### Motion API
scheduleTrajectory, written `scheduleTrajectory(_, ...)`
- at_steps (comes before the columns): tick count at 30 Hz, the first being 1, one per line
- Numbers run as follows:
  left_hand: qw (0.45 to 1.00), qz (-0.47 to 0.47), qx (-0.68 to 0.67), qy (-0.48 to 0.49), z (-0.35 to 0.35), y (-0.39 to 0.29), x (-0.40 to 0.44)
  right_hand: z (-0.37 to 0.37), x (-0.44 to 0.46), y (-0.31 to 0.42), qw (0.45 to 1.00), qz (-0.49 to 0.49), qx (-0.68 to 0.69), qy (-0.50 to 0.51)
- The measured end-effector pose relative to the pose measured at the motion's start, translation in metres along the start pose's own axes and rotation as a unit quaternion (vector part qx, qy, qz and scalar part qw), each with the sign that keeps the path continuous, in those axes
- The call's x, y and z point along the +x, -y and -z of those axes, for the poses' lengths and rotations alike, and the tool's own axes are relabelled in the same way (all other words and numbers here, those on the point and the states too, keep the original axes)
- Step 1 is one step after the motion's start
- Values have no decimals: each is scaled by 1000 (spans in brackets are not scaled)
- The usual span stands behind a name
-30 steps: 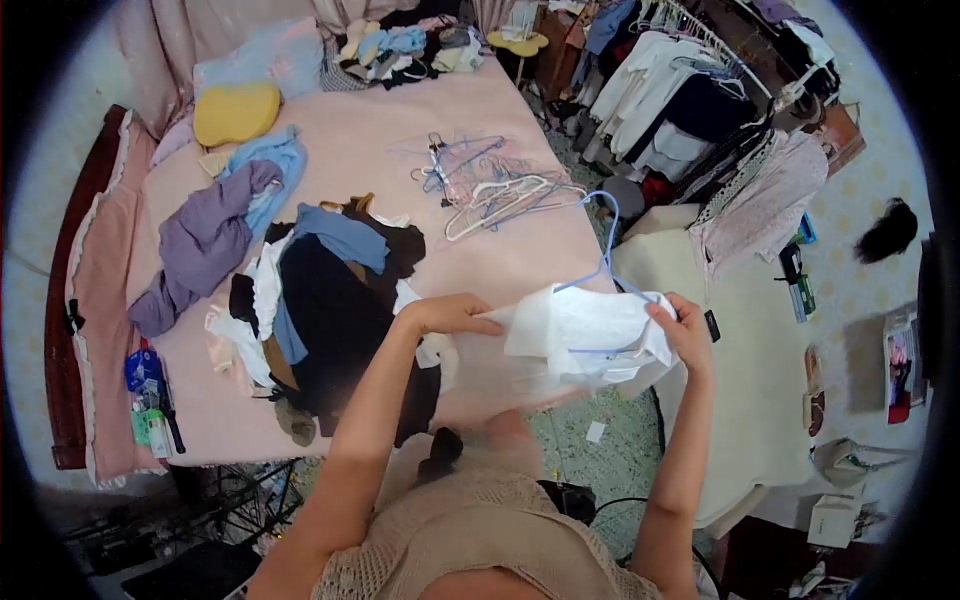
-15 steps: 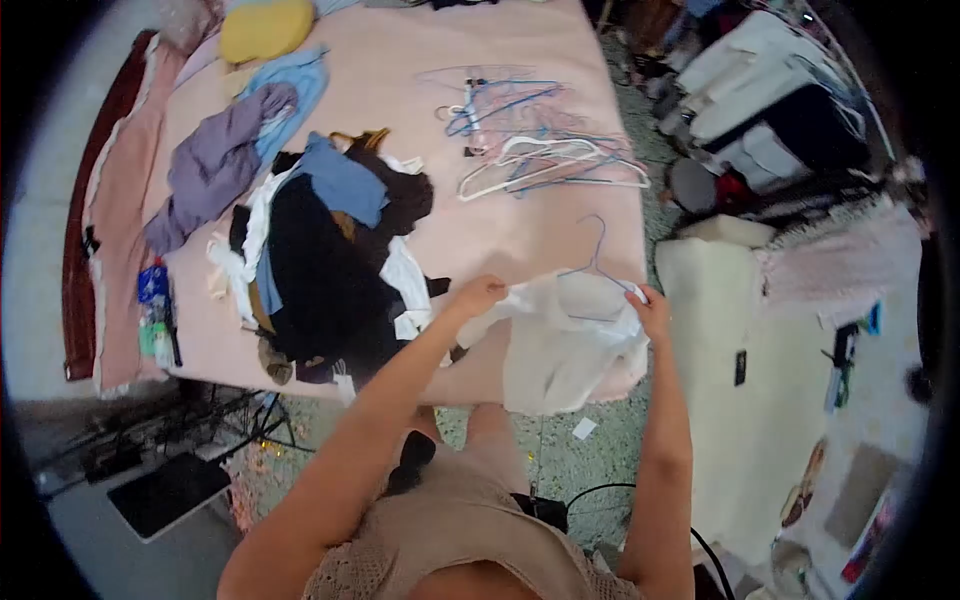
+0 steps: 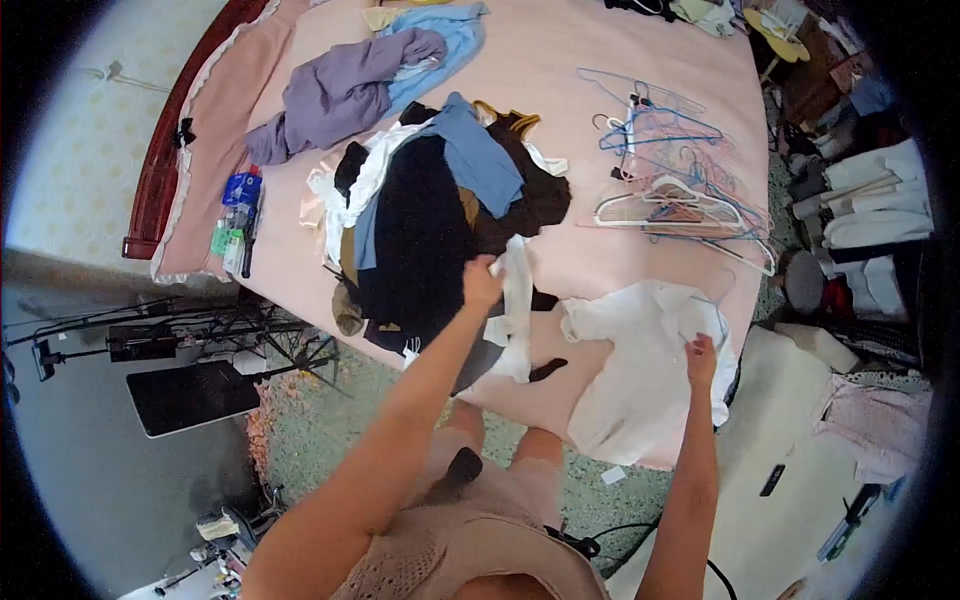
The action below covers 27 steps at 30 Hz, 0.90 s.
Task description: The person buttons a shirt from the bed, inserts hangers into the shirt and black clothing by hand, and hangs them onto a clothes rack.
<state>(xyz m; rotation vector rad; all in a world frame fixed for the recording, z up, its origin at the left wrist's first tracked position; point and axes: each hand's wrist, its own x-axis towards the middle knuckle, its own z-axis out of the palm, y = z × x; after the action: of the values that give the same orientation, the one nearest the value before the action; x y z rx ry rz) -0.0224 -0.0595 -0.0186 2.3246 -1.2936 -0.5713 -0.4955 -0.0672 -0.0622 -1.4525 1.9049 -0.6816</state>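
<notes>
My left hand (image 3: 483, 283) is at the right side of the clothes pile, its fingers closed on the upper edge of a white garment (image 3: 517, 310). That garment hangs down from the pile toward the near edge of the bed. My right hand (image 3: 701, 360) is over a white top (image 3: 640, 355), fingers loosely bent and apart, gripping nothing that I can see. The white top lies spread at the bed's near right corner. A thin blue hanger (image 3: 722, 287) shows at its upper right edge, mostly covered by the fabric.
A heap of dark, blue and white clothes (image 3: 415, 235) lies left of centre on the pink bed (image 3: 560, 60). Several loose hangers (image 3: 670, 205) are toward the right edge. A purple cloth (image 3: 345, 95) lies farther back. A black stand and panel (image 3: 195, 395) are at the left.
The white top, held up by both hands before, now lies on the bed. My left hand has moved left to the pile and taken a white garment. The view has turned left.
</notes>
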Motion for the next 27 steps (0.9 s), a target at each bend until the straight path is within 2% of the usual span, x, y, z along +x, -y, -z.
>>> scheduleTrajectory(2,990,96,51,-87,34,9,21,-16,-22,24,993,-35,20,111)
scheduleTrajectory(4,964,158,101,-187,57,26,42,-38,-43,37,985,-65,21,160)
scheduleTrajectory(6,957,204,78,-192,74,52,62,-66,-59,49,977,-80,69,184)
scheduleTrajectory(8,957,237,72,-153,90,66,74,-94,-69,77,972,-90,42,215)
scheduleTrajectory(10,969,235,79,4,104,85,86,-127,-75,115,961,-65,75,258)
scheduleTrajectory(11,977,192,85,-37,105,96,87,-146,-75,133,959,-31,82,269)
scheduleTrajectory(12,977,192,81,-38,106,105,91,-168,-74,151,956,2,90,280)
scheduleTrajectory(14,988,124,62,61,109,121,96,-216,-72,190,950,11,118,290)
scheduleTrajectory(15,997,67,-6,44,106,130,93,-230,-72,220,942,10,111,316)
scheduleTrajectory(16,994,4,-75,81,95,149,97,-241,-73,254,934,9,103,341)
scheduleTrajectory(17,983,-2,-139,116,105,138,90,-254,-74,281,936,36,86,340)
scheduleTrajectory(18,959,-61,-238,140,97,143,86,-266,-77,305,937,63,69,338)
scheduleTrajectory(19,943,-105,-236,207,111,128,77,-276,-80,330,937,66,66,337)
scheduleTrajectory(20,904,-129,-273,302,119,117,68,-285,-83,354,947,56,79,306)
scheduleTrajectory(21,898,-175,-236,329,131,101,54,-291,-86,375,956,45,92,275)
scheduleTrajectory(23,858,-173,-297,383,163,69,27,-291,-93,413,964,47,69,253)
scheduleTrajectory(24,849,-194,-245,426,174,61,21,-292,-95,425,971,45,49,228)
scheduleTrajectory(26,788,-196,-295,503,165,67,11,-310,-92,415,973,56,63,217)
scheduleTrajectory(27,804,-193,-270,494,172,66,12,-319,-86,402,963,34,108,244)
